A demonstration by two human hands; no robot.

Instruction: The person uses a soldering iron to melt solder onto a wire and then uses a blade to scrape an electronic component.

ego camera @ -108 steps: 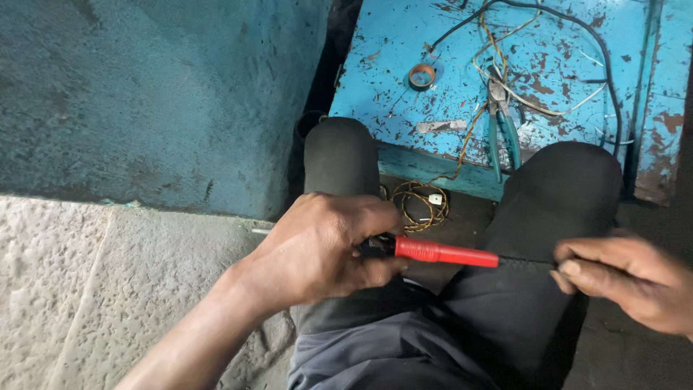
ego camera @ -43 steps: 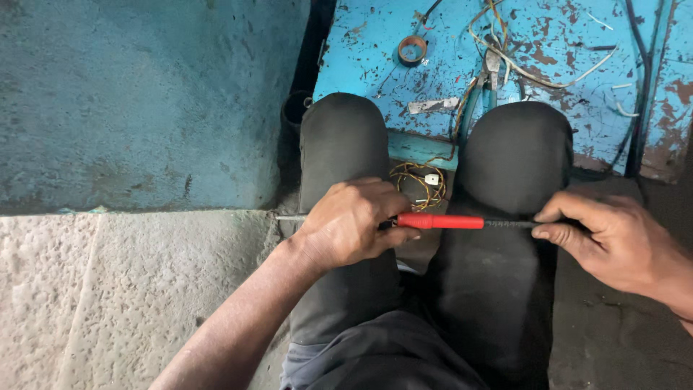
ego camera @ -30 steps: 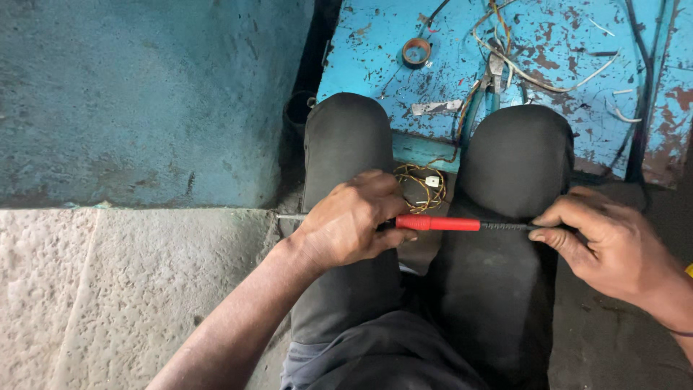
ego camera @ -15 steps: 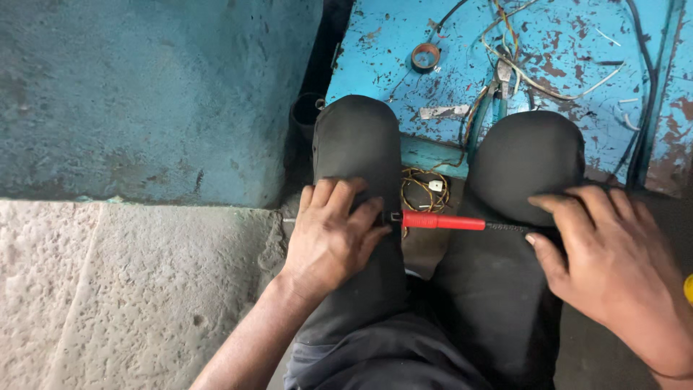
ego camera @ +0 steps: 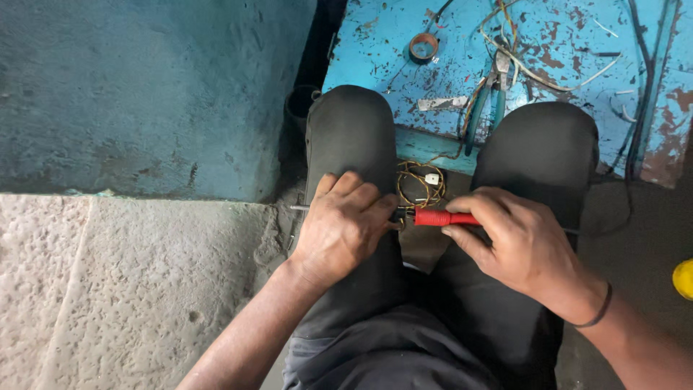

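Across the lap, both hands hold a slim red plastic-handled tool [ego camera: 437, 217].
Left hand [ego camera: 343, 227] curls shut over its thin metal end; right hand [ego camera: 516, 242] pinches the handle (pliers [ego camera: 485, 101] lie on the chipped blue table [ego camera: 375, 43]).

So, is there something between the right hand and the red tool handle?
No, nothing visible. The right hand already grips the red tool handle directly, fingers wrapped over its right end. The left hand closes over the left end, where a thin metal tip sticks out past the fingers.
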